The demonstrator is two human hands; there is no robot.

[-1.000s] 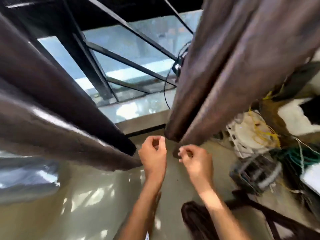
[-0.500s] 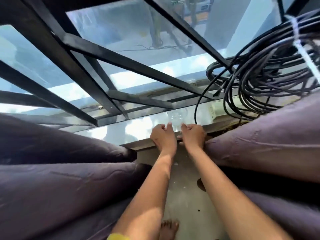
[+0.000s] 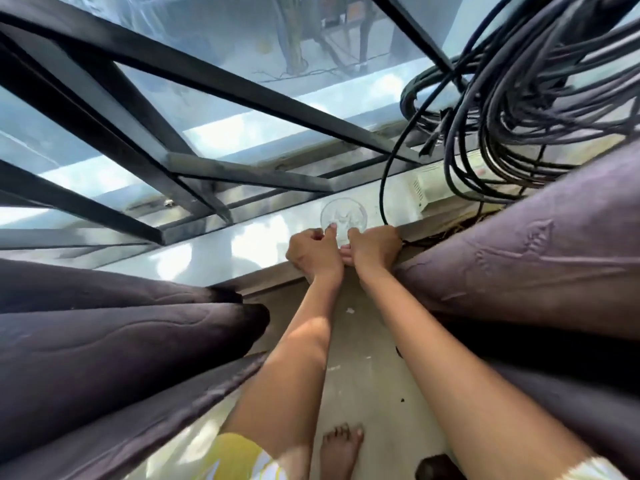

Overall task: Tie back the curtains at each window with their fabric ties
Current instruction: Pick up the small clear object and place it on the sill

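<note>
Curtains: left curtain and right curtain hang gathered either side of the barred window. Cable coil hangs upper right. Left hand and right hand, fingers curled, meet at the sill; contents of either grip cannot be told.

text: none legible | white box on the window ledge: small reddish mark, too blurred to read | labels: none
</note>
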